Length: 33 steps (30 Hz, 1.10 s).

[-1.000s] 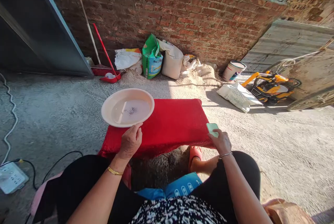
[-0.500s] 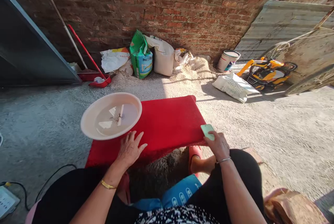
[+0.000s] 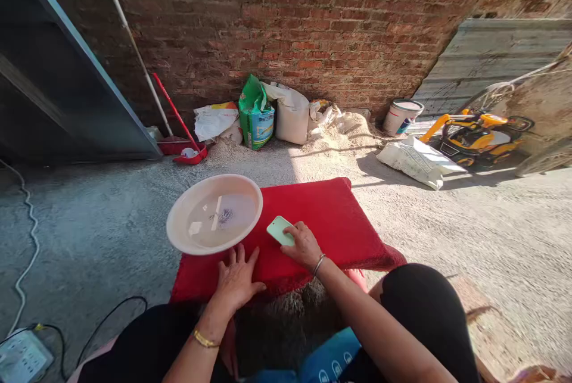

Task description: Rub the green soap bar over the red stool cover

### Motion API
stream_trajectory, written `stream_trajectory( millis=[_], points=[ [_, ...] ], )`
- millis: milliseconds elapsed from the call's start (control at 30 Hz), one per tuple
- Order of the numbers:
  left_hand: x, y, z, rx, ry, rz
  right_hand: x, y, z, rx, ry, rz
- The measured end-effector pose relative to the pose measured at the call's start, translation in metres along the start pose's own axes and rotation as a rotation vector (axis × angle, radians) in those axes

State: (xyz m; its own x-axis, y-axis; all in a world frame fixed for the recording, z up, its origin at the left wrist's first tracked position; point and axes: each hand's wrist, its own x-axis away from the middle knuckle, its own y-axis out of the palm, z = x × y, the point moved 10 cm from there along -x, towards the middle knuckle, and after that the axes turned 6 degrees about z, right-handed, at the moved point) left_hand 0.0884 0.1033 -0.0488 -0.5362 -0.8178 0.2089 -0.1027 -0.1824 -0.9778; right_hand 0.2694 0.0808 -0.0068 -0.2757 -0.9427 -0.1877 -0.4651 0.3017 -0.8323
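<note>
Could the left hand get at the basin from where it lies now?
Probably yes. The left hand lies flat on the red cloth, fingertips just short of the basin rim, with nothing between them. The right hand, holding a green bar, is off to the side.

left hand [image 3: 236, 279] flat, right hand [image 3: 304, 246] gripping

Pale green bar [image 3: 279, 230], flat with rounded corners, sits tilted on the red cloth [image 3: 330, 216] just beside the basin's right rim, pinched at its near end. The red cloth lies spread flat over a low surface, its near edge hanging down in a fringe. The cream basin [image 3: 214, 214], round and shallow, rests on the cloth's left corner, holding clear water with a small dark speck at the centre.
</note>
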Motion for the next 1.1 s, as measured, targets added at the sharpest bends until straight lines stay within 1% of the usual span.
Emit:
stream_trajectory(
  millis=[33,67,100,167,200,267,367,400,433,467,500,533,567,633,700,733,767,800,833,867,900,967,1033,1067,1100],
  points=[
    [-0.001,0.001,0.0,-0.01,-0.004,-0.009,-0.005,0.007,-0.007,0.026,-0.04,-0.03],
    [-0.002,0.001,0.0,-0.019,-0.008,-0.015,-0.009,0.01,-0.005,0.051,-0.057,-0.053],
    [-0.002,0.001,0.001,-0.025,-0.009,-0.019,-0.012,0.008,0.003,0.076,-0.054,-0.064],
    [-0.002,0.0,0.003,-0.029,-0.007,-0.02,-0.012,-0.012,0.038,0.13,-0.001,-0.061],
    [-0.002,0.0,0.004,-0.029,-0.005,-0.02,-0.011,-0.028,0.063,0.16,0.047,-0.046],
    [-0.002,0.0,0.005,-0.028,-0.002,-0.016,-0.004,-0.072,0.12,0.234,0.192,0.013],
    [-0.001,0.001,0.005,-0.031,-0.005,-0.015,0.016,-0.14,0.208,0.318,0.535,0.138],
    [-0.001,0.001,0.004,-0.032,-0.007,-0.017,0.023,-0.155,0.228,0.3,0.627,0.175],
    [0.0,0.001,0.004,-0.036,-0.009,-0.02,0.028,-0.163,0.241,0.266,0.689,0.204],
    [0.0,0.001,0.003,-0.041,-0.011,-0.023,0.031,-0.166,0.245,0.225,0.713,0.23],
    [0.0,0.001,0.002,-0.047,-0.012,-0.027,0.031,-0.164,0.242,0.186,0.692,0.256],
    [0.0,0.0,0.001,-0.055,-0.015,-0.034,0.028,-0.158,0.23,0.159,0.635,0.275],
    [0.0,0.0,0.001,-0.066,-0.016,-0.043,0.024,-0.149,0.211,0.146,0.554,0.287],
    [-0.001,0.0,0.0,-0.087,-0.019,-0.063,0.016,-0.123,0.162,0.153,0.363,0.263],
    [-0.001,0.001,-0.002,-0.108,-0.025,-0.076,0.009,-0.091,0.113,0.166,0.187,0.161],
    [-0.002,0.001,-0.002,-0.117,-0.028,-0.078,0.007,-0.078,0.094,0.175,0.119,0.107],
    [-0.002,0.001,-0.003,-0.126,-0.03,-0.075,0.005,-0.069,0.082,0.185,0.068,0.062],
    [-0.002,0.001,-0.003,-0.135,-0.031,-0.069,0.004,-0.064,0.077,0.194,0.04,0.03],
    [-0.003,0.001,-0.002,-0.143,-0.029,-0.062,0.003,-0.065,0.08,0.203,0.042,0.012],
    [-0.003,0.001,-0.002,-0.149,-0.026,-0.056,0.004,-0.069,0.09,0.212,0.078,0.003],
    [-0.002,0.001,-0.001,-0.153,-0.022,-0.052,0.007,-0.077,0.108,0.223,0.142,0.002],
    [-0.001,0.0,0.001,-0.15,-0.017,-0.052,0.018,-0.101,0.154,0.259,0.329,0.027],
    [0.0,-0.001,0.003,-0.135,-0.014,-0.055,0.034,-0.133,0.198,0.309,0.515,0.109],
    [0.0,-0.002,0.004,-0.125,-0.013,-0.058,0.04,-0.147,0.214,0.324,0.578,0.167],
    [0.001,-0.003,0.005,-0.114,-0.013,-0.06,0.043,-0.158,0.223,0.323,0.613,0.225]
  ],
)
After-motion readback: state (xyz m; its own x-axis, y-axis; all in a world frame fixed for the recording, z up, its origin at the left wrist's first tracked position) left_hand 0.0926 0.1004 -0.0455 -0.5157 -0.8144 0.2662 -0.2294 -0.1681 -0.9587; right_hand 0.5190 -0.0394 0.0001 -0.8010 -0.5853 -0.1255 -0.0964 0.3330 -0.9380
